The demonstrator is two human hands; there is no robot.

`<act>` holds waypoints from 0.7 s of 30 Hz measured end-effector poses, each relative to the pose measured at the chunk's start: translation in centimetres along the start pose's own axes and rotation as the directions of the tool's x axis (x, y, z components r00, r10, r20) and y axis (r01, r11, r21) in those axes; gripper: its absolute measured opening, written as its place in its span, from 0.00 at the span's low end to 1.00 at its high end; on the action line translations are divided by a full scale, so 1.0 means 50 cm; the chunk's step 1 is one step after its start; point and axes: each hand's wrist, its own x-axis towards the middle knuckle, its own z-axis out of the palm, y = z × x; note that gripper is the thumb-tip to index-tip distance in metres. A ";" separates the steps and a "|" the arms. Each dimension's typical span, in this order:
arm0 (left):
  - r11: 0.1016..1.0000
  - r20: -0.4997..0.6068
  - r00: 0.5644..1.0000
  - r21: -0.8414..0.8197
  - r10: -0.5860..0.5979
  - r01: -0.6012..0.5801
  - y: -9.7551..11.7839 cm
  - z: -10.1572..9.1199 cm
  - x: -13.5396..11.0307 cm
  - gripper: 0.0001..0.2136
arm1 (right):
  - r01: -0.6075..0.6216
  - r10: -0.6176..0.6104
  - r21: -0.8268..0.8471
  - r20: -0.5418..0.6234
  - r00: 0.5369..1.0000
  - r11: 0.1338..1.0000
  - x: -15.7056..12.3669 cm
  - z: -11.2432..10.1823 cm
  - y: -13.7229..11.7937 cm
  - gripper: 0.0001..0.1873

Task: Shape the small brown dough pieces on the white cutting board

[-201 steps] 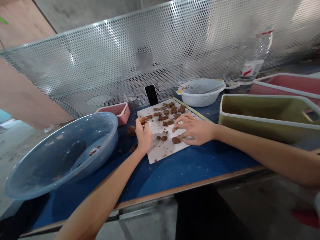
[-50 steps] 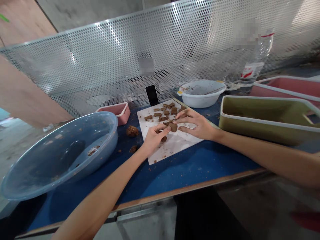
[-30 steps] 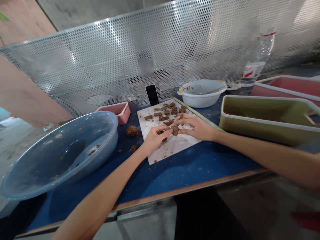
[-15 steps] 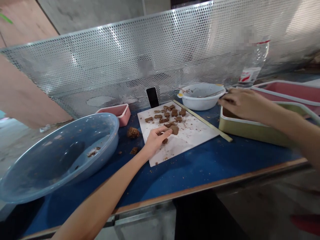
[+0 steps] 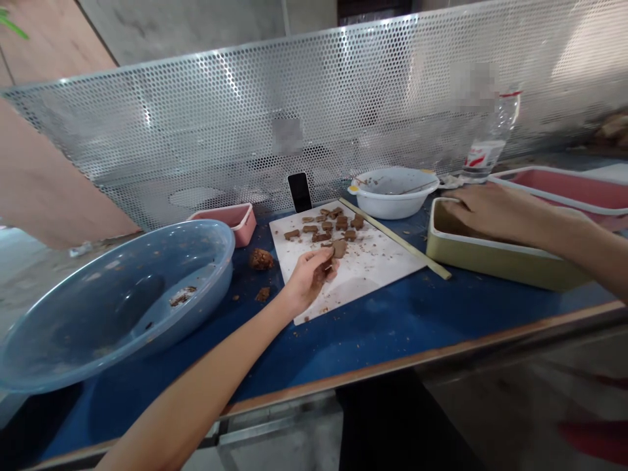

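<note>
Blue tabletop [image 5: 377, 327] — right hand [image 5: 498, 208] blurry over olive bin [image 5: 490, 260]

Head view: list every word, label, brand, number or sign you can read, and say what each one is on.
No text is readable.
Label on the clear bottle: red marks on white, too small and blurred to read.
Phone: dark screen, no lettering visible.

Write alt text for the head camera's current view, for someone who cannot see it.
A person's left hand pinches a brown lump over a white board strewn with brown pieces, while the right hand is over a green bin. A blue tub stands at left, and a phone behind the board.
</note>
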 end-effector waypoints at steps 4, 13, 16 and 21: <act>0.994 -0.047 0.996 -0.086 -0.074 0.069 0.006 -0.001 0.002 0.13 | 0.026 -0.029 0.061 0.049 0.998 0.998 0.089 -0.002 -0.147 0.29; 0.975 -0.131 0.976 -0.168 -0.171 0.148 0.009 -0.002 0.002 0.10 | 0.071 -0.050 0.158 -0.132 0.990 0.985 0.057 0.117 -0.372 0.45; 0.971 -0.130 0.972 -0.166 -0.196 0.173 0.006 0.001 0.001 0.09 | 0.138 -0.116 0.137 -0.153 0.981 0.981 0.041 0.120 -0.367 0.46; 0.976 -0.125 0.976 -0.151 -0.177 0.158 0.008 0.006 -0.003 0.09 | 0.257 -0.240 0.096 -0.164 0.957 0.962 0.033 0.125 -0.362 0.47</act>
